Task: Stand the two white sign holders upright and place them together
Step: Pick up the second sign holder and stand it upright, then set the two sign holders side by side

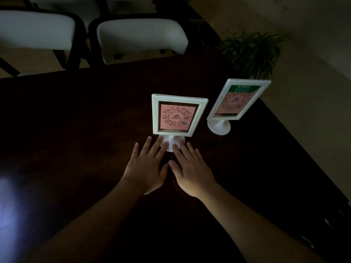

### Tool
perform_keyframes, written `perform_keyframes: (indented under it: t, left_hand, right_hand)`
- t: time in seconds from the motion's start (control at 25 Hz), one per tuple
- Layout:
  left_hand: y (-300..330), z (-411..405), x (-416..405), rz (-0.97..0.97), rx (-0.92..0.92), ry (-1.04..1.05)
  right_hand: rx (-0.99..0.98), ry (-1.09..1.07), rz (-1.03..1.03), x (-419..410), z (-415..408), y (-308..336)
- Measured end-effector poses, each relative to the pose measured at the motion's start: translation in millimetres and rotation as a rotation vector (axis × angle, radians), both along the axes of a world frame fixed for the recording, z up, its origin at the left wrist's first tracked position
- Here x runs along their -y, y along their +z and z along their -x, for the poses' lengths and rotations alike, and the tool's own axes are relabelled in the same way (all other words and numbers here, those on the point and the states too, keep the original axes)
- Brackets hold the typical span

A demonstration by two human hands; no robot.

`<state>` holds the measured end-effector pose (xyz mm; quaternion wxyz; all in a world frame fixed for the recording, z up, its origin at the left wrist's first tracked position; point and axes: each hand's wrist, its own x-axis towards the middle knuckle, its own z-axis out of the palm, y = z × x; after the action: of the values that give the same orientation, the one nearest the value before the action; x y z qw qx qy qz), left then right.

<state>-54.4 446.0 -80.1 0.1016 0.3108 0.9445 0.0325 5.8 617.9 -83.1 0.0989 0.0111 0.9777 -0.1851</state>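
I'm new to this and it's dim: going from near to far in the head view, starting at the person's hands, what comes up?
Hands, left and right → nearer sign holder → farther sign holder → far table edge → white chairs.

One wide-angle view only, from head height, looking forward and steeply down over the dark desk (76, 130). Both forearms enter from the near edge, so the camera sits close above them. White chairs (140, 38) fill the far side; a plant (252, 50), probably potted, stands far right in dim light.
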Motion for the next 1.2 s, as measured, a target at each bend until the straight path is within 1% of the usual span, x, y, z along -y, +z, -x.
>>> perform_keyframes:
  t: [0.44,0.92,1.2]
  left_hand:
    - [-6,6,-50,0.001,-0.008,-0.018]
    - [-2,5,-57,0.011,0.012,0.021]
    - [8,-10,-49,0.002,0.013,0.122]
  right_hand:
    - [-0.037,-0.013,-0.001,-49,-1,-5]
    - [-0.055,0.018,0.010,-59,1,-11]
    - [-0.015,0.085,0.047,-66,1,-4]
